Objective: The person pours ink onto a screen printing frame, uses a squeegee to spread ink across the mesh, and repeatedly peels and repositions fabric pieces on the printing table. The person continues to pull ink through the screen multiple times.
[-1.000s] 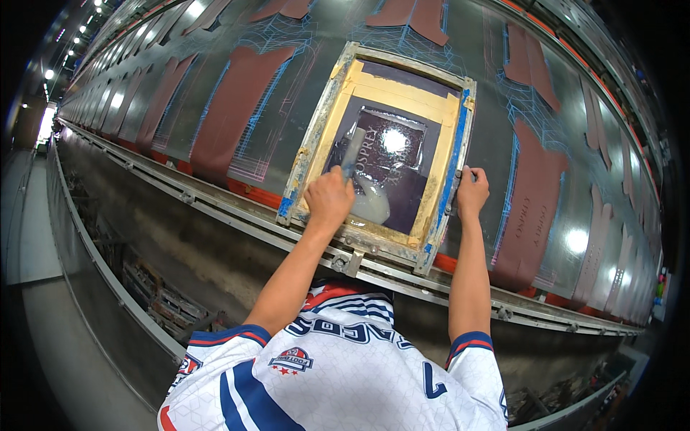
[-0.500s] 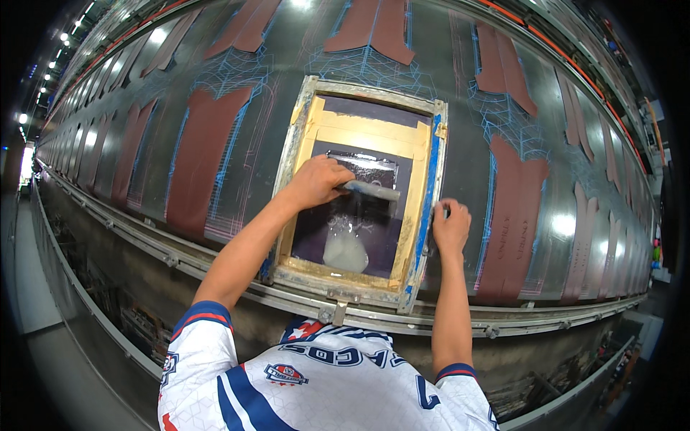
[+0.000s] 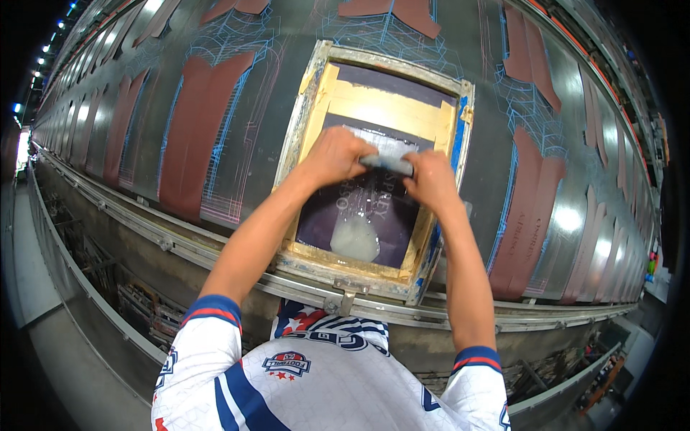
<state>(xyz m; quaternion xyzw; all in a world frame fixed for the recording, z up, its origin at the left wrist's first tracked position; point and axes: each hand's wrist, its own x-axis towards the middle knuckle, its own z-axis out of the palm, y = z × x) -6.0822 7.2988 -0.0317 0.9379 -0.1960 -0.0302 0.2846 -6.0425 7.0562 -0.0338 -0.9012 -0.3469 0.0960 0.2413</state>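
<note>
Both hands grip a squeegee [image 3: 388, 164] with a grey handle, lying crosswise on a printing screen. My left hand [image 3: 336, 156] is closed around its left end, and my right hand [image 3: 433, 178] is closed on the right end. The wooden screen frame [image 3: 384, 281] rests on the dark table, edged inside with yellow tape and with blue tape on its right side. On the dark mesh [image 3: 316, 215], pale lettering shows below the squeegee. A whitish translucent puddle of ink or paste [image 3: 355, 238] sits at the near end. The squeegee's blade is hidden.
Red-brown cut pieces [image 3: 201, 136] lie in rows along the long table, among blue and pink printed lines. Another such piece [image 3: 528, 215], bearing dark lettering, lies right of the frame. A metal rail [image 3: 215, 241] runs along the near edge, with a metal bracket [image 3: 346, 296] at the frame.
My right hand has come from beside the frame onto the squeegee's right end. The left hand still holds its end. The whole view has shifted slightly.
</note>
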